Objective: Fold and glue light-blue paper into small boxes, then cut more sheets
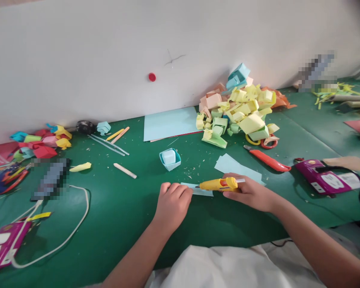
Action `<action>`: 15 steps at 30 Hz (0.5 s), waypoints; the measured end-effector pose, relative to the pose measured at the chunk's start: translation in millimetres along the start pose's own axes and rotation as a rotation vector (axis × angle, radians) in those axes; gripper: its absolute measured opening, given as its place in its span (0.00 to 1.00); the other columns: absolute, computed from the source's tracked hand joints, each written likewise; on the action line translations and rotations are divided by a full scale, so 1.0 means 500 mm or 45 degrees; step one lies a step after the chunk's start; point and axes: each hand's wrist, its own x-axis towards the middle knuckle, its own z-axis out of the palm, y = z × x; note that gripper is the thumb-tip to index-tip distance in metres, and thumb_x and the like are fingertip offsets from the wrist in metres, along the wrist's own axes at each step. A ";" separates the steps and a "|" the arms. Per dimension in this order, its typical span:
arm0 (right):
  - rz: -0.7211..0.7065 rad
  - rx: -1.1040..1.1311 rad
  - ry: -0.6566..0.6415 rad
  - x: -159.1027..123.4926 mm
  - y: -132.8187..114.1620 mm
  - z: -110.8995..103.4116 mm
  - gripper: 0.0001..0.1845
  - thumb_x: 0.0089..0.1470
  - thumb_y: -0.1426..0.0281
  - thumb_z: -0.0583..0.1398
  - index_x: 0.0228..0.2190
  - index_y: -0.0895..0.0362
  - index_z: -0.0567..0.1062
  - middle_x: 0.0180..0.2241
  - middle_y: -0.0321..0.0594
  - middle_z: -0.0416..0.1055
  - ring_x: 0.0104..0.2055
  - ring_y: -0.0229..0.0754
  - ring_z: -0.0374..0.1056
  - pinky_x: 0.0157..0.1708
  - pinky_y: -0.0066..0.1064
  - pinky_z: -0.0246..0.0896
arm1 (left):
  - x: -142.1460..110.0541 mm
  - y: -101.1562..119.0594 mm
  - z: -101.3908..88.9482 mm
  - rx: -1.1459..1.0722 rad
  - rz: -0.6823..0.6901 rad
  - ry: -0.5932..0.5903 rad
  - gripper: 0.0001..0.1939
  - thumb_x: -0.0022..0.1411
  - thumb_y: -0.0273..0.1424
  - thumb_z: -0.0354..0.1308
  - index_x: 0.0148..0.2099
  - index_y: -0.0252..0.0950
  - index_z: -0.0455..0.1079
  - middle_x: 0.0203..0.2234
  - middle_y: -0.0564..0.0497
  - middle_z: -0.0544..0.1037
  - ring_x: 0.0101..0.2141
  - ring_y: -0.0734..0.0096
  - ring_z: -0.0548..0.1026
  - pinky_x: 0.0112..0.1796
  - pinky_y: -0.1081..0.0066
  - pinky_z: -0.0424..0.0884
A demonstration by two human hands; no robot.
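My right hand (250,194) is closed around a yellow glue gun (217,184) with a clear stick poking out of its back. The nozzle points left and meets, or hovers just over, a small light-blue paper strip (205,192). Fingers of my left hand (174,204) are bent over the strip's left end and hold it on the table. Just beyond sits a folded light-blue paper box (169,159) with a paler block inside. Light-blue paper pieces (238,169) lie behind my right hand.
A heap of folded paper shapes (243,110) leans against the wall beside blue sheets (171,123). A red cutter (270,160), scissors (269,142) and purple power strip (325,176) lie right. Leftward are glue sticks (108,145), a phone (51,179) and a white cable (85,216).
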 end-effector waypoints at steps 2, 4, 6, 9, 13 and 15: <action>-0.041 -0.054 -0.035 0.006 -0.011 -0.001 0.16 0.66 0.54 0.55 0.36 0.53 0.73 0.36 0.41 0.71 0.34 0.45 0.68 0.36 0.37 0.67 | 0.000 -0.001 0.000 -0.007 0.002 -0.003 0.11 0.72 0.23 0.52 0.39 0.38 0.74 0.33 0.53 0.82 0.35 0.68 0.77 0.40 0.61 0.59; -0.076 -0.116 -0.038 0.011 -0.021 -0.002 0.16 0.67 0.56 0.54 0.34 0.53 0.73 0.37 0.42 0.71 0.36 0.46 0.68 0.38 0.39 0.66 | 0.001 -0.001 0.001 -0.014 0.007 -0.004 0.11 0.72 0.23 0.52 0.38 0.38 0.73 0.33 0.53 0.83 0.35 0.69 0.77 0.40 0.62 0.59; -0.092 -0.172 -0.029 0.015 -0.028 -0.001 0.16 0.67 0.57 0.54 0.35 0.53 0.73 0.37 0.42 0.71 0.36 0.47 0.67 0.38 0.40 0.65 | 0.002 -0.002 0.001 -0.021 0.006 -0.001 0.11 0.72 0.24 0.52 0.38 0.38 0.73 0.34 0.53 0.83 0.35 0.70 0.78 0.40 0.62 0.59; -0.112 -0.250 -0.014 0.018 -0.030 0.002 0.16 0.67 0.57 0.53 0.34 0.53 0.73 0.36 0.43 0.71 0.35 0.47 0.67 0.36 0.39 0.64 | 0.003 -0.003 0.001 -0.030 0.000 0.001 0.10 0.72 0.24 0.53 0.39 0.38 0.74 0.34 0.53 0.83 0.36 0.70 0.78 0.40 0.62 0.60; -0.111 -0.332 -0.009 0.017 -0.026 0.004 0.17 0.67 0.58 0.52 0.32 0.54 0.72 0.35 0.44 0.71 0.34 0.47 0.67 0.35 0.39 0.64 | 0.003 -0.003 0.002 -0.039 -0.004 0.000 0.10 0.72 0.24 0.54 0.39 0.39 0.75 0.34 0.53 0.84 0.36 0.70 0.79 0.40 0.62 0.60; -0.109 -0.363 -0.013 0.016 -0.024 0.004 0.18 0.67 0.58 0.52 0.31 0.54 0.71 0.35 0.45 0.70 0.34 0.48 0.67 0.36 0.39 0.63 | 0.003 -0.004 0.002 -0.043 -0.005 -0.006 0.10 0.72 0.24 0.54 0.39 0.39 0.75 0.34 0.53 0.84 0.36 0.69 0.79 0.40 0.62 0.60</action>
